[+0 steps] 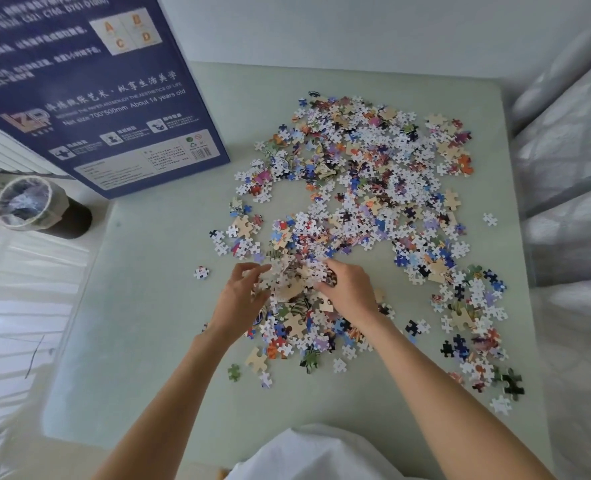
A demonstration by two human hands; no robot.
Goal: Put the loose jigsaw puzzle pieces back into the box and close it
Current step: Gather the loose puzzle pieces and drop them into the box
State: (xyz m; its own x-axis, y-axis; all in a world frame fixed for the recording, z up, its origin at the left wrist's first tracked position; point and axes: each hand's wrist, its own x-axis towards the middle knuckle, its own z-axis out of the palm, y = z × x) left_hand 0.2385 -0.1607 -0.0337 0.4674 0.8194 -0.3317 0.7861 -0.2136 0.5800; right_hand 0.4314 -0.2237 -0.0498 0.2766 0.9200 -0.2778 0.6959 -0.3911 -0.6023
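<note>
The left hand (240, 294) and right hand (351, 291) meet at the near edge of the pieces (360, 202), fingers curled inward from either side around a small mound (296, 280) they are scooping together. Both hands close on that clump, cupped, not clenched; how much either one actually holds I cannot tell.

The task looks barely begun. Nearly all the pieces lie loose across the table (148, 341), in one broad spread that runs from just in front of the hands away to the far right of them. The box (89, 91) stands tilted at the far left, well apart from the hands, its printed blue face toward the camera. Whether this is lid or base, and whether anything is inside, cannot be seen. So gathering, loading and closing are judged all to remain.

Counts: two hands, one box part in view, one table. The pieces run to several hundred, too many and too overlapped to count. A few strays sit apart from the spread: one (201, 272) just left of the left hand, one (490, 219) far right of the hands.

A lined bin (30, 206) stands on the floor, left of the table and below the box.
</note>
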